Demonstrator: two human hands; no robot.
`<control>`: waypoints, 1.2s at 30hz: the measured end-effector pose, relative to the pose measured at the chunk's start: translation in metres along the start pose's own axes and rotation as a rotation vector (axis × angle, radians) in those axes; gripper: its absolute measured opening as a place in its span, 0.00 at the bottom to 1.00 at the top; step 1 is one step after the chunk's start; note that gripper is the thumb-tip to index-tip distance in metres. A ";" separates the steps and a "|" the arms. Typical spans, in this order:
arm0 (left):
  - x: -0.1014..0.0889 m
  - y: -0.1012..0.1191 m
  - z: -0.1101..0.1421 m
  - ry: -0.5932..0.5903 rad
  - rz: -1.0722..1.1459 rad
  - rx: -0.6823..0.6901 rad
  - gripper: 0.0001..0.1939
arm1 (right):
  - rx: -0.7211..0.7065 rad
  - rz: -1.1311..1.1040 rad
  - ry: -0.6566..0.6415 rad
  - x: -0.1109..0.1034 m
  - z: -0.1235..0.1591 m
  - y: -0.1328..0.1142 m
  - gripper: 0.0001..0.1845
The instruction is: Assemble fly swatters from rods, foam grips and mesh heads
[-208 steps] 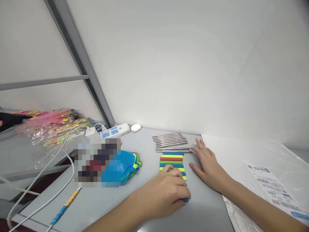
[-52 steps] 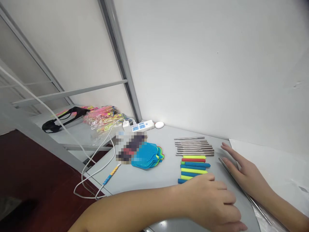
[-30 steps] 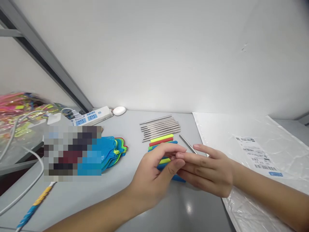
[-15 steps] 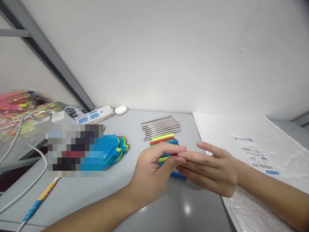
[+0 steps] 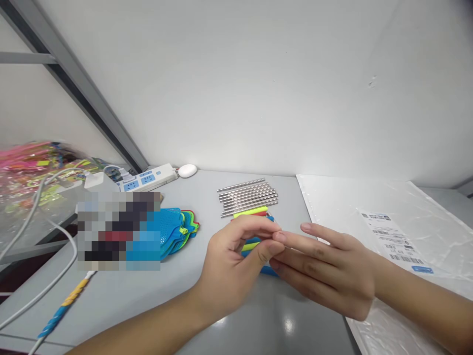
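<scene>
My left hand (image 5: 229, 268) is closed in a pinch above the table, its thumb and forefinger tips meeting at the fingertips of my right hand (image 5: 328, 273). What the pinch holds, if anything, is hidden. My right hand has its fingers stretched out, side on, with the thumb apart. Partly covered by my hands lie several coloured plastic tubes: a yellow tube (image 5: 251, 212) shows at the back, a blue tube (image 5: 269, 270) at the front. Behind them is a row of thin metal rods (image 5: 249, 195).
Blue and green mesh swatter heads (image 5: 172, 231) are stacked at the left, beside a pixelated patch. Further back are a power strip (image 5: 148, 178), a white oval object (image 5: 187, 171) and cables. A white mailing bag (image 5: 343, 202) with labels covers the right side.
The view has shifted slightly. My right hand has moved a little right and down, its fingertips still at my left thumb and forefinger. The tubes and rods lie as before.
</scene>
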State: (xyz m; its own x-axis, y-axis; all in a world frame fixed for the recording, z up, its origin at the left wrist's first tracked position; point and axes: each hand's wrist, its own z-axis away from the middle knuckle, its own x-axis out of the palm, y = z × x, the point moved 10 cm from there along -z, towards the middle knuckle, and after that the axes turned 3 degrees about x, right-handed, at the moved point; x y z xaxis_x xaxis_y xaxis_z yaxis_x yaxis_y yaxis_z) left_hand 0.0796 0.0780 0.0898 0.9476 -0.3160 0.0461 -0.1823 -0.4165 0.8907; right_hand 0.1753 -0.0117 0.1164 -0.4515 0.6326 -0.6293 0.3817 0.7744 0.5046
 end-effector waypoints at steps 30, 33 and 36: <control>-0.002 -0.009 0.004 -0.012 -0.013 -0.034 0.11 | 0.017 -0.068 -0.007 -0.003 -0.007 0.001 0.13; -0.004 -0.012 0.005 0.001 -0.046 -0.067 0.14 | 0.040 -0.095 -0.009 -0.002 -0.008 0.001 0.13; -0.003 -0.012 0.004 -0.019 -0.046 -0.072 0.12 | 0.067 -0.134 -0.007 -0.001 -0.007 0.002 0.13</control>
State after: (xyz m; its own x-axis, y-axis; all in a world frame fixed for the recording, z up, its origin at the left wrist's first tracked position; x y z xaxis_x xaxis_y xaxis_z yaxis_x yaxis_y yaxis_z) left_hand 0.0781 0.0802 0.0766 0.9493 -0.3142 -0.0034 -0.1186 -0.3684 0.9221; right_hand 0.1711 -0.0110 0.1218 -0.4965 0.5230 -0.6928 0.3711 0.8494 0.3753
